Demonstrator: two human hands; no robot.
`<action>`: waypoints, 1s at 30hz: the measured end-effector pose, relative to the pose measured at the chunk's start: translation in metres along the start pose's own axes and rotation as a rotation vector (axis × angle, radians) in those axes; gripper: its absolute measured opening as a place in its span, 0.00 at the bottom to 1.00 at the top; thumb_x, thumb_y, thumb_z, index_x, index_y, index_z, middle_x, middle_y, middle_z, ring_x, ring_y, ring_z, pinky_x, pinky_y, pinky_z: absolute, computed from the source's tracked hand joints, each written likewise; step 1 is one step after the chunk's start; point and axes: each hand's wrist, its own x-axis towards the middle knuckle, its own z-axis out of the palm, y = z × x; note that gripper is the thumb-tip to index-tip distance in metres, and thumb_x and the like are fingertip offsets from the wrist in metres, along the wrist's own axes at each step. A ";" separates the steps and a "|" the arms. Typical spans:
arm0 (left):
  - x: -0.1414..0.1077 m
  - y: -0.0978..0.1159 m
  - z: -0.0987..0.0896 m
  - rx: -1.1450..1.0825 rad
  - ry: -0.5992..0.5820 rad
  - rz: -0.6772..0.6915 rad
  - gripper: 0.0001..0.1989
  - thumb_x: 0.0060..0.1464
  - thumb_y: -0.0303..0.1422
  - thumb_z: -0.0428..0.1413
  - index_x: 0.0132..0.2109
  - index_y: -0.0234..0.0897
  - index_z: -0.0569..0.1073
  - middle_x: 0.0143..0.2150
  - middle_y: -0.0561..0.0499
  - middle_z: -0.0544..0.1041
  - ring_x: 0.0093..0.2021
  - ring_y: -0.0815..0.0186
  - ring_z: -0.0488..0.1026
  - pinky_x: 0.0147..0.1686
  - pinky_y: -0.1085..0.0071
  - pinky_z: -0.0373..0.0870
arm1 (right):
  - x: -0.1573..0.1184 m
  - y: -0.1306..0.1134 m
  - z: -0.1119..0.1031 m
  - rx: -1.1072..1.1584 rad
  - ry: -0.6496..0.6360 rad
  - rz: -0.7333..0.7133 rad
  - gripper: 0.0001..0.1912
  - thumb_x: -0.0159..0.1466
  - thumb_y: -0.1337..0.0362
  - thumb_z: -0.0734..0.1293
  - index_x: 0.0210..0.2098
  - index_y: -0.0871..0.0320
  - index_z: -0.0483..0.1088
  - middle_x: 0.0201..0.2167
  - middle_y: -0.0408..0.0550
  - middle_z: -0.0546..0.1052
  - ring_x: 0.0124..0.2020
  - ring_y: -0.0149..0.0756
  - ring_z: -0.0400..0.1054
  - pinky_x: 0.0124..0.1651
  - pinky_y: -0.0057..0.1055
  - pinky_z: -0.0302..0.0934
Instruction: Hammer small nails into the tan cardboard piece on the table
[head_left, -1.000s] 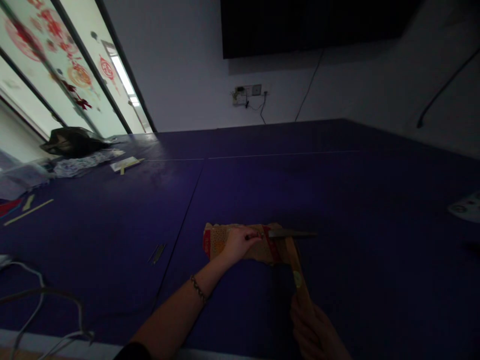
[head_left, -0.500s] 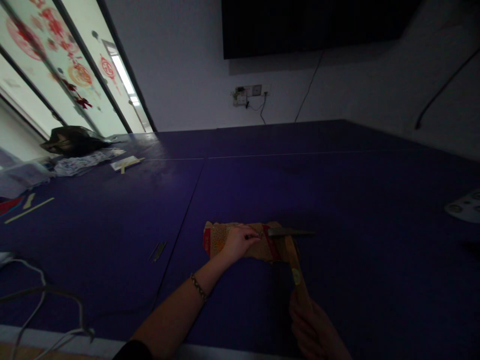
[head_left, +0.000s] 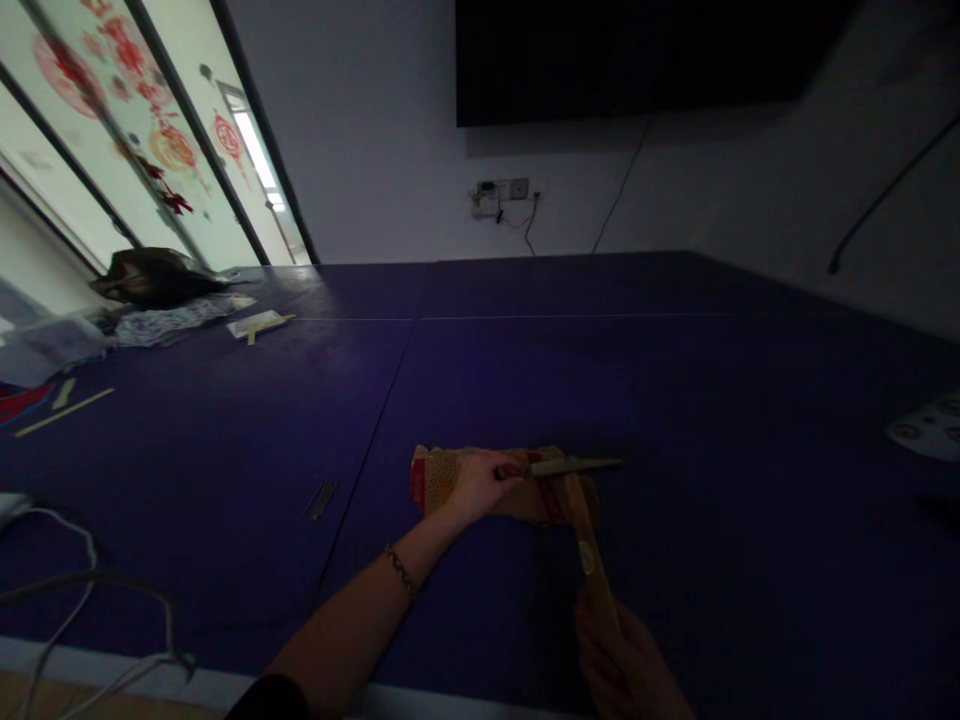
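Note:
A torn piece of cardboard [head_left: 437, 482] with red print lies flat on the purple tabletop. My left hand [head_left: 480, 485] rests over its middle, thumb and fingers closed in a pinch; whatever is between the fingertips is too small and dark to make out. My right hand [head_left: 626, 650] is wrapped round the wooden handle of a hammer [head_left: 589, 545]. The hammer's long metal head lies over the right part of the cardboard, its left end close to my left fingertips. Several thin metal nails [head_left: 322, 500] lie on the table left of the cardboard.
Cables [head_left: 90, 560] loop at the lower left. Farther back on the left are a dark bag [head_left: 154, 277], a clear plastic bag [head_left: 52, 350] and yellowish strips [head_left: 64, 413]. A white object with round knobs [head_left: 930, 428] sits at the right edge. A wall screen [head_left: 637, 60] hangs behind.
The hammer head has shifted slightly left, closer to my left fingertips. My left hand keeps its pinch on the cardboard. The whole view has moved a little.

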 end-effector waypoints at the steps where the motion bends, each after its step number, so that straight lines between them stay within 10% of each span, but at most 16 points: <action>1: 0.000 0.000 0.000 -0.001 -0.003 -0.006 0.08 0.46 0.28 0.57 0.37 0.36 0.76 0.30 0.53 0.76 0.30 0.68 0.71 0.32 0.75 0.65 | 0.000 -0.001 0.000 0.001 -0.015 0.000 0.27 0.38 0.49 0.74 0.30 0.55 0.60 0.08 0.25 0.55 0.06 0.14 0.43 0.09 0.13 0.37; 18: 0.001 0.002 0.003 0.002 0.036 0.039 0.08 0.49 0.34 0.56 0.30 0.36 0.77 0.29 0.51 0.76 0.33 0.67 0.71 0.33 0.75 0.65 | -0.001 -0.001 0.003 -0.035 0.016 -0.038 0.27 0.38 0.49 0.73 0.27 0.57 0.59 0.08 0.26 0.54 0.08 0.15 0.43 0.10 0.13 0.34; 30: 0.001 0.003 0.006 0.056 0.067 0.049 0.07 0.48 0.32 0.57 0.27 0.36 0.77 0.29 0.52 0.75 0.32 0.68 0.71 0.33 0.75 0.64 | -0.011 -0.008 0.011 -0.173 0.190 -0.139 0.24 0.39 0.52 0.73 0.31 0.55 0.64 0.16 0.35 0.66 0.15 0.25 0.61 0.17 0.22 0.57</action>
